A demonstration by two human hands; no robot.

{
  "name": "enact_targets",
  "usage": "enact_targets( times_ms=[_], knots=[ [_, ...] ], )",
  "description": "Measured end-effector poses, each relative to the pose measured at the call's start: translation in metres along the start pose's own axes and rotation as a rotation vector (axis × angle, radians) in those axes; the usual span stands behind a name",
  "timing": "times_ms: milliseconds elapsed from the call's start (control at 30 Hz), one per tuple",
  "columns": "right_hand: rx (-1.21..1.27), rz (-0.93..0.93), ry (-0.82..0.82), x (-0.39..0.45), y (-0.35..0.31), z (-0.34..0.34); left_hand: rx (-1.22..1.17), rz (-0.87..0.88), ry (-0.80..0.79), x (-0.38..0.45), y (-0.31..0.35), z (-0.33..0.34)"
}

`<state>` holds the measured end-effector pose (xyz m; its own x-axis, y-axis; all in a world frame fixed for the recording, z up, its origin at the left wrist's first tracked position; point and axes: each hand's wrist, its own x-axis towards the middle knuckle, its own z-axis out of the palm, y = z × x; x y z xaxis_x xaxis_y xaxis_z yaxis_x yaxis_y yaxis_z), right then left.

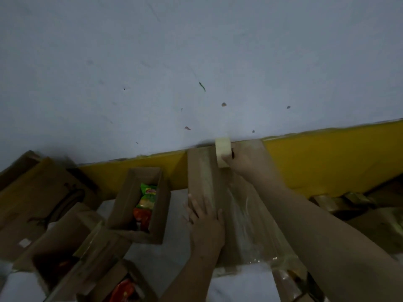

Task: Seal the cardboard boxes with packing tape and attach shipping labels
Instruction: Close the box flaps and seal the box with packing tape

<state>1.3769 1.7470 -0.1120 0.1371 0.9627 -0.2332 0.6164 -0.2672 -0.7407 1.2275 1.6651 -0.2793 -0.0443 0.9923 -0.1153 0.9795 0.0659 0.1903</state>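
Nearest the camera, at the lower left, an open box [122, 286] shows a red packet, and beside it another box [65, 249] lies with its flaps loose; both look unsealed. Just beyond, the left hand [205, 223] lies flat with straight fingers on the near left part of the box [218, 192] being worked on, pressing it steady. A clear strip of tape [242, 214] runs along the top of this box from its near edge toward the far end. To its left a third box [139, 205] stands open with green and red packets inside. At the far end of the closed box, the right hand [244, 162] grips the roll [223, 152], thumb through its core, held against the box's far edge by the yellow band [327, 160] at the foot of the wall [196, 62]. By my reading, this seam is almost taped; the strip needs cutting, the open boxes remain, and no label is in sight.
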Motion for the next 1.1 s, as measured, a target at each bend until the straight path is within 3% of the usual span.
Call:
enact_targets(
  times_ms=[233, 500, 600, 833, 1000, 1100],
  knots=[
    [0.147, 0.153, 0.087, -0.064, 0.047, 0.038, -0.072, -0.028, -0.103, -0.003, 0.005, -0.012],
    [0.17, 0.181, 0.158, -0.135, 0.074, 0.056, -0.062, 0.005, -0.196, 0.001, 0.001, -0.017],
    [0.16, 0.148, 0.073, -0.134, 0.069, 0.056, -0.05, 0.022, -0.204, 0.002, 0.0, -0.015],
    [0.494, 0.261, 0.085, -0.138, 0.077, 0.068, -0.149, 0.072, -0.249, 0.002, -0.003, -0.026],
    [0.336, 0.141, 0.091, -0.152, 0.086, 0.075, -0.572, 0.106, -0.154, -0.011, -0.049, -0.023],
    [0.283, 0.132, 0.335, -0.172, 0.096, 0.102, -0.721, -0.042, -0.111, -0.037, -0.093, -0.01]
  ],
)
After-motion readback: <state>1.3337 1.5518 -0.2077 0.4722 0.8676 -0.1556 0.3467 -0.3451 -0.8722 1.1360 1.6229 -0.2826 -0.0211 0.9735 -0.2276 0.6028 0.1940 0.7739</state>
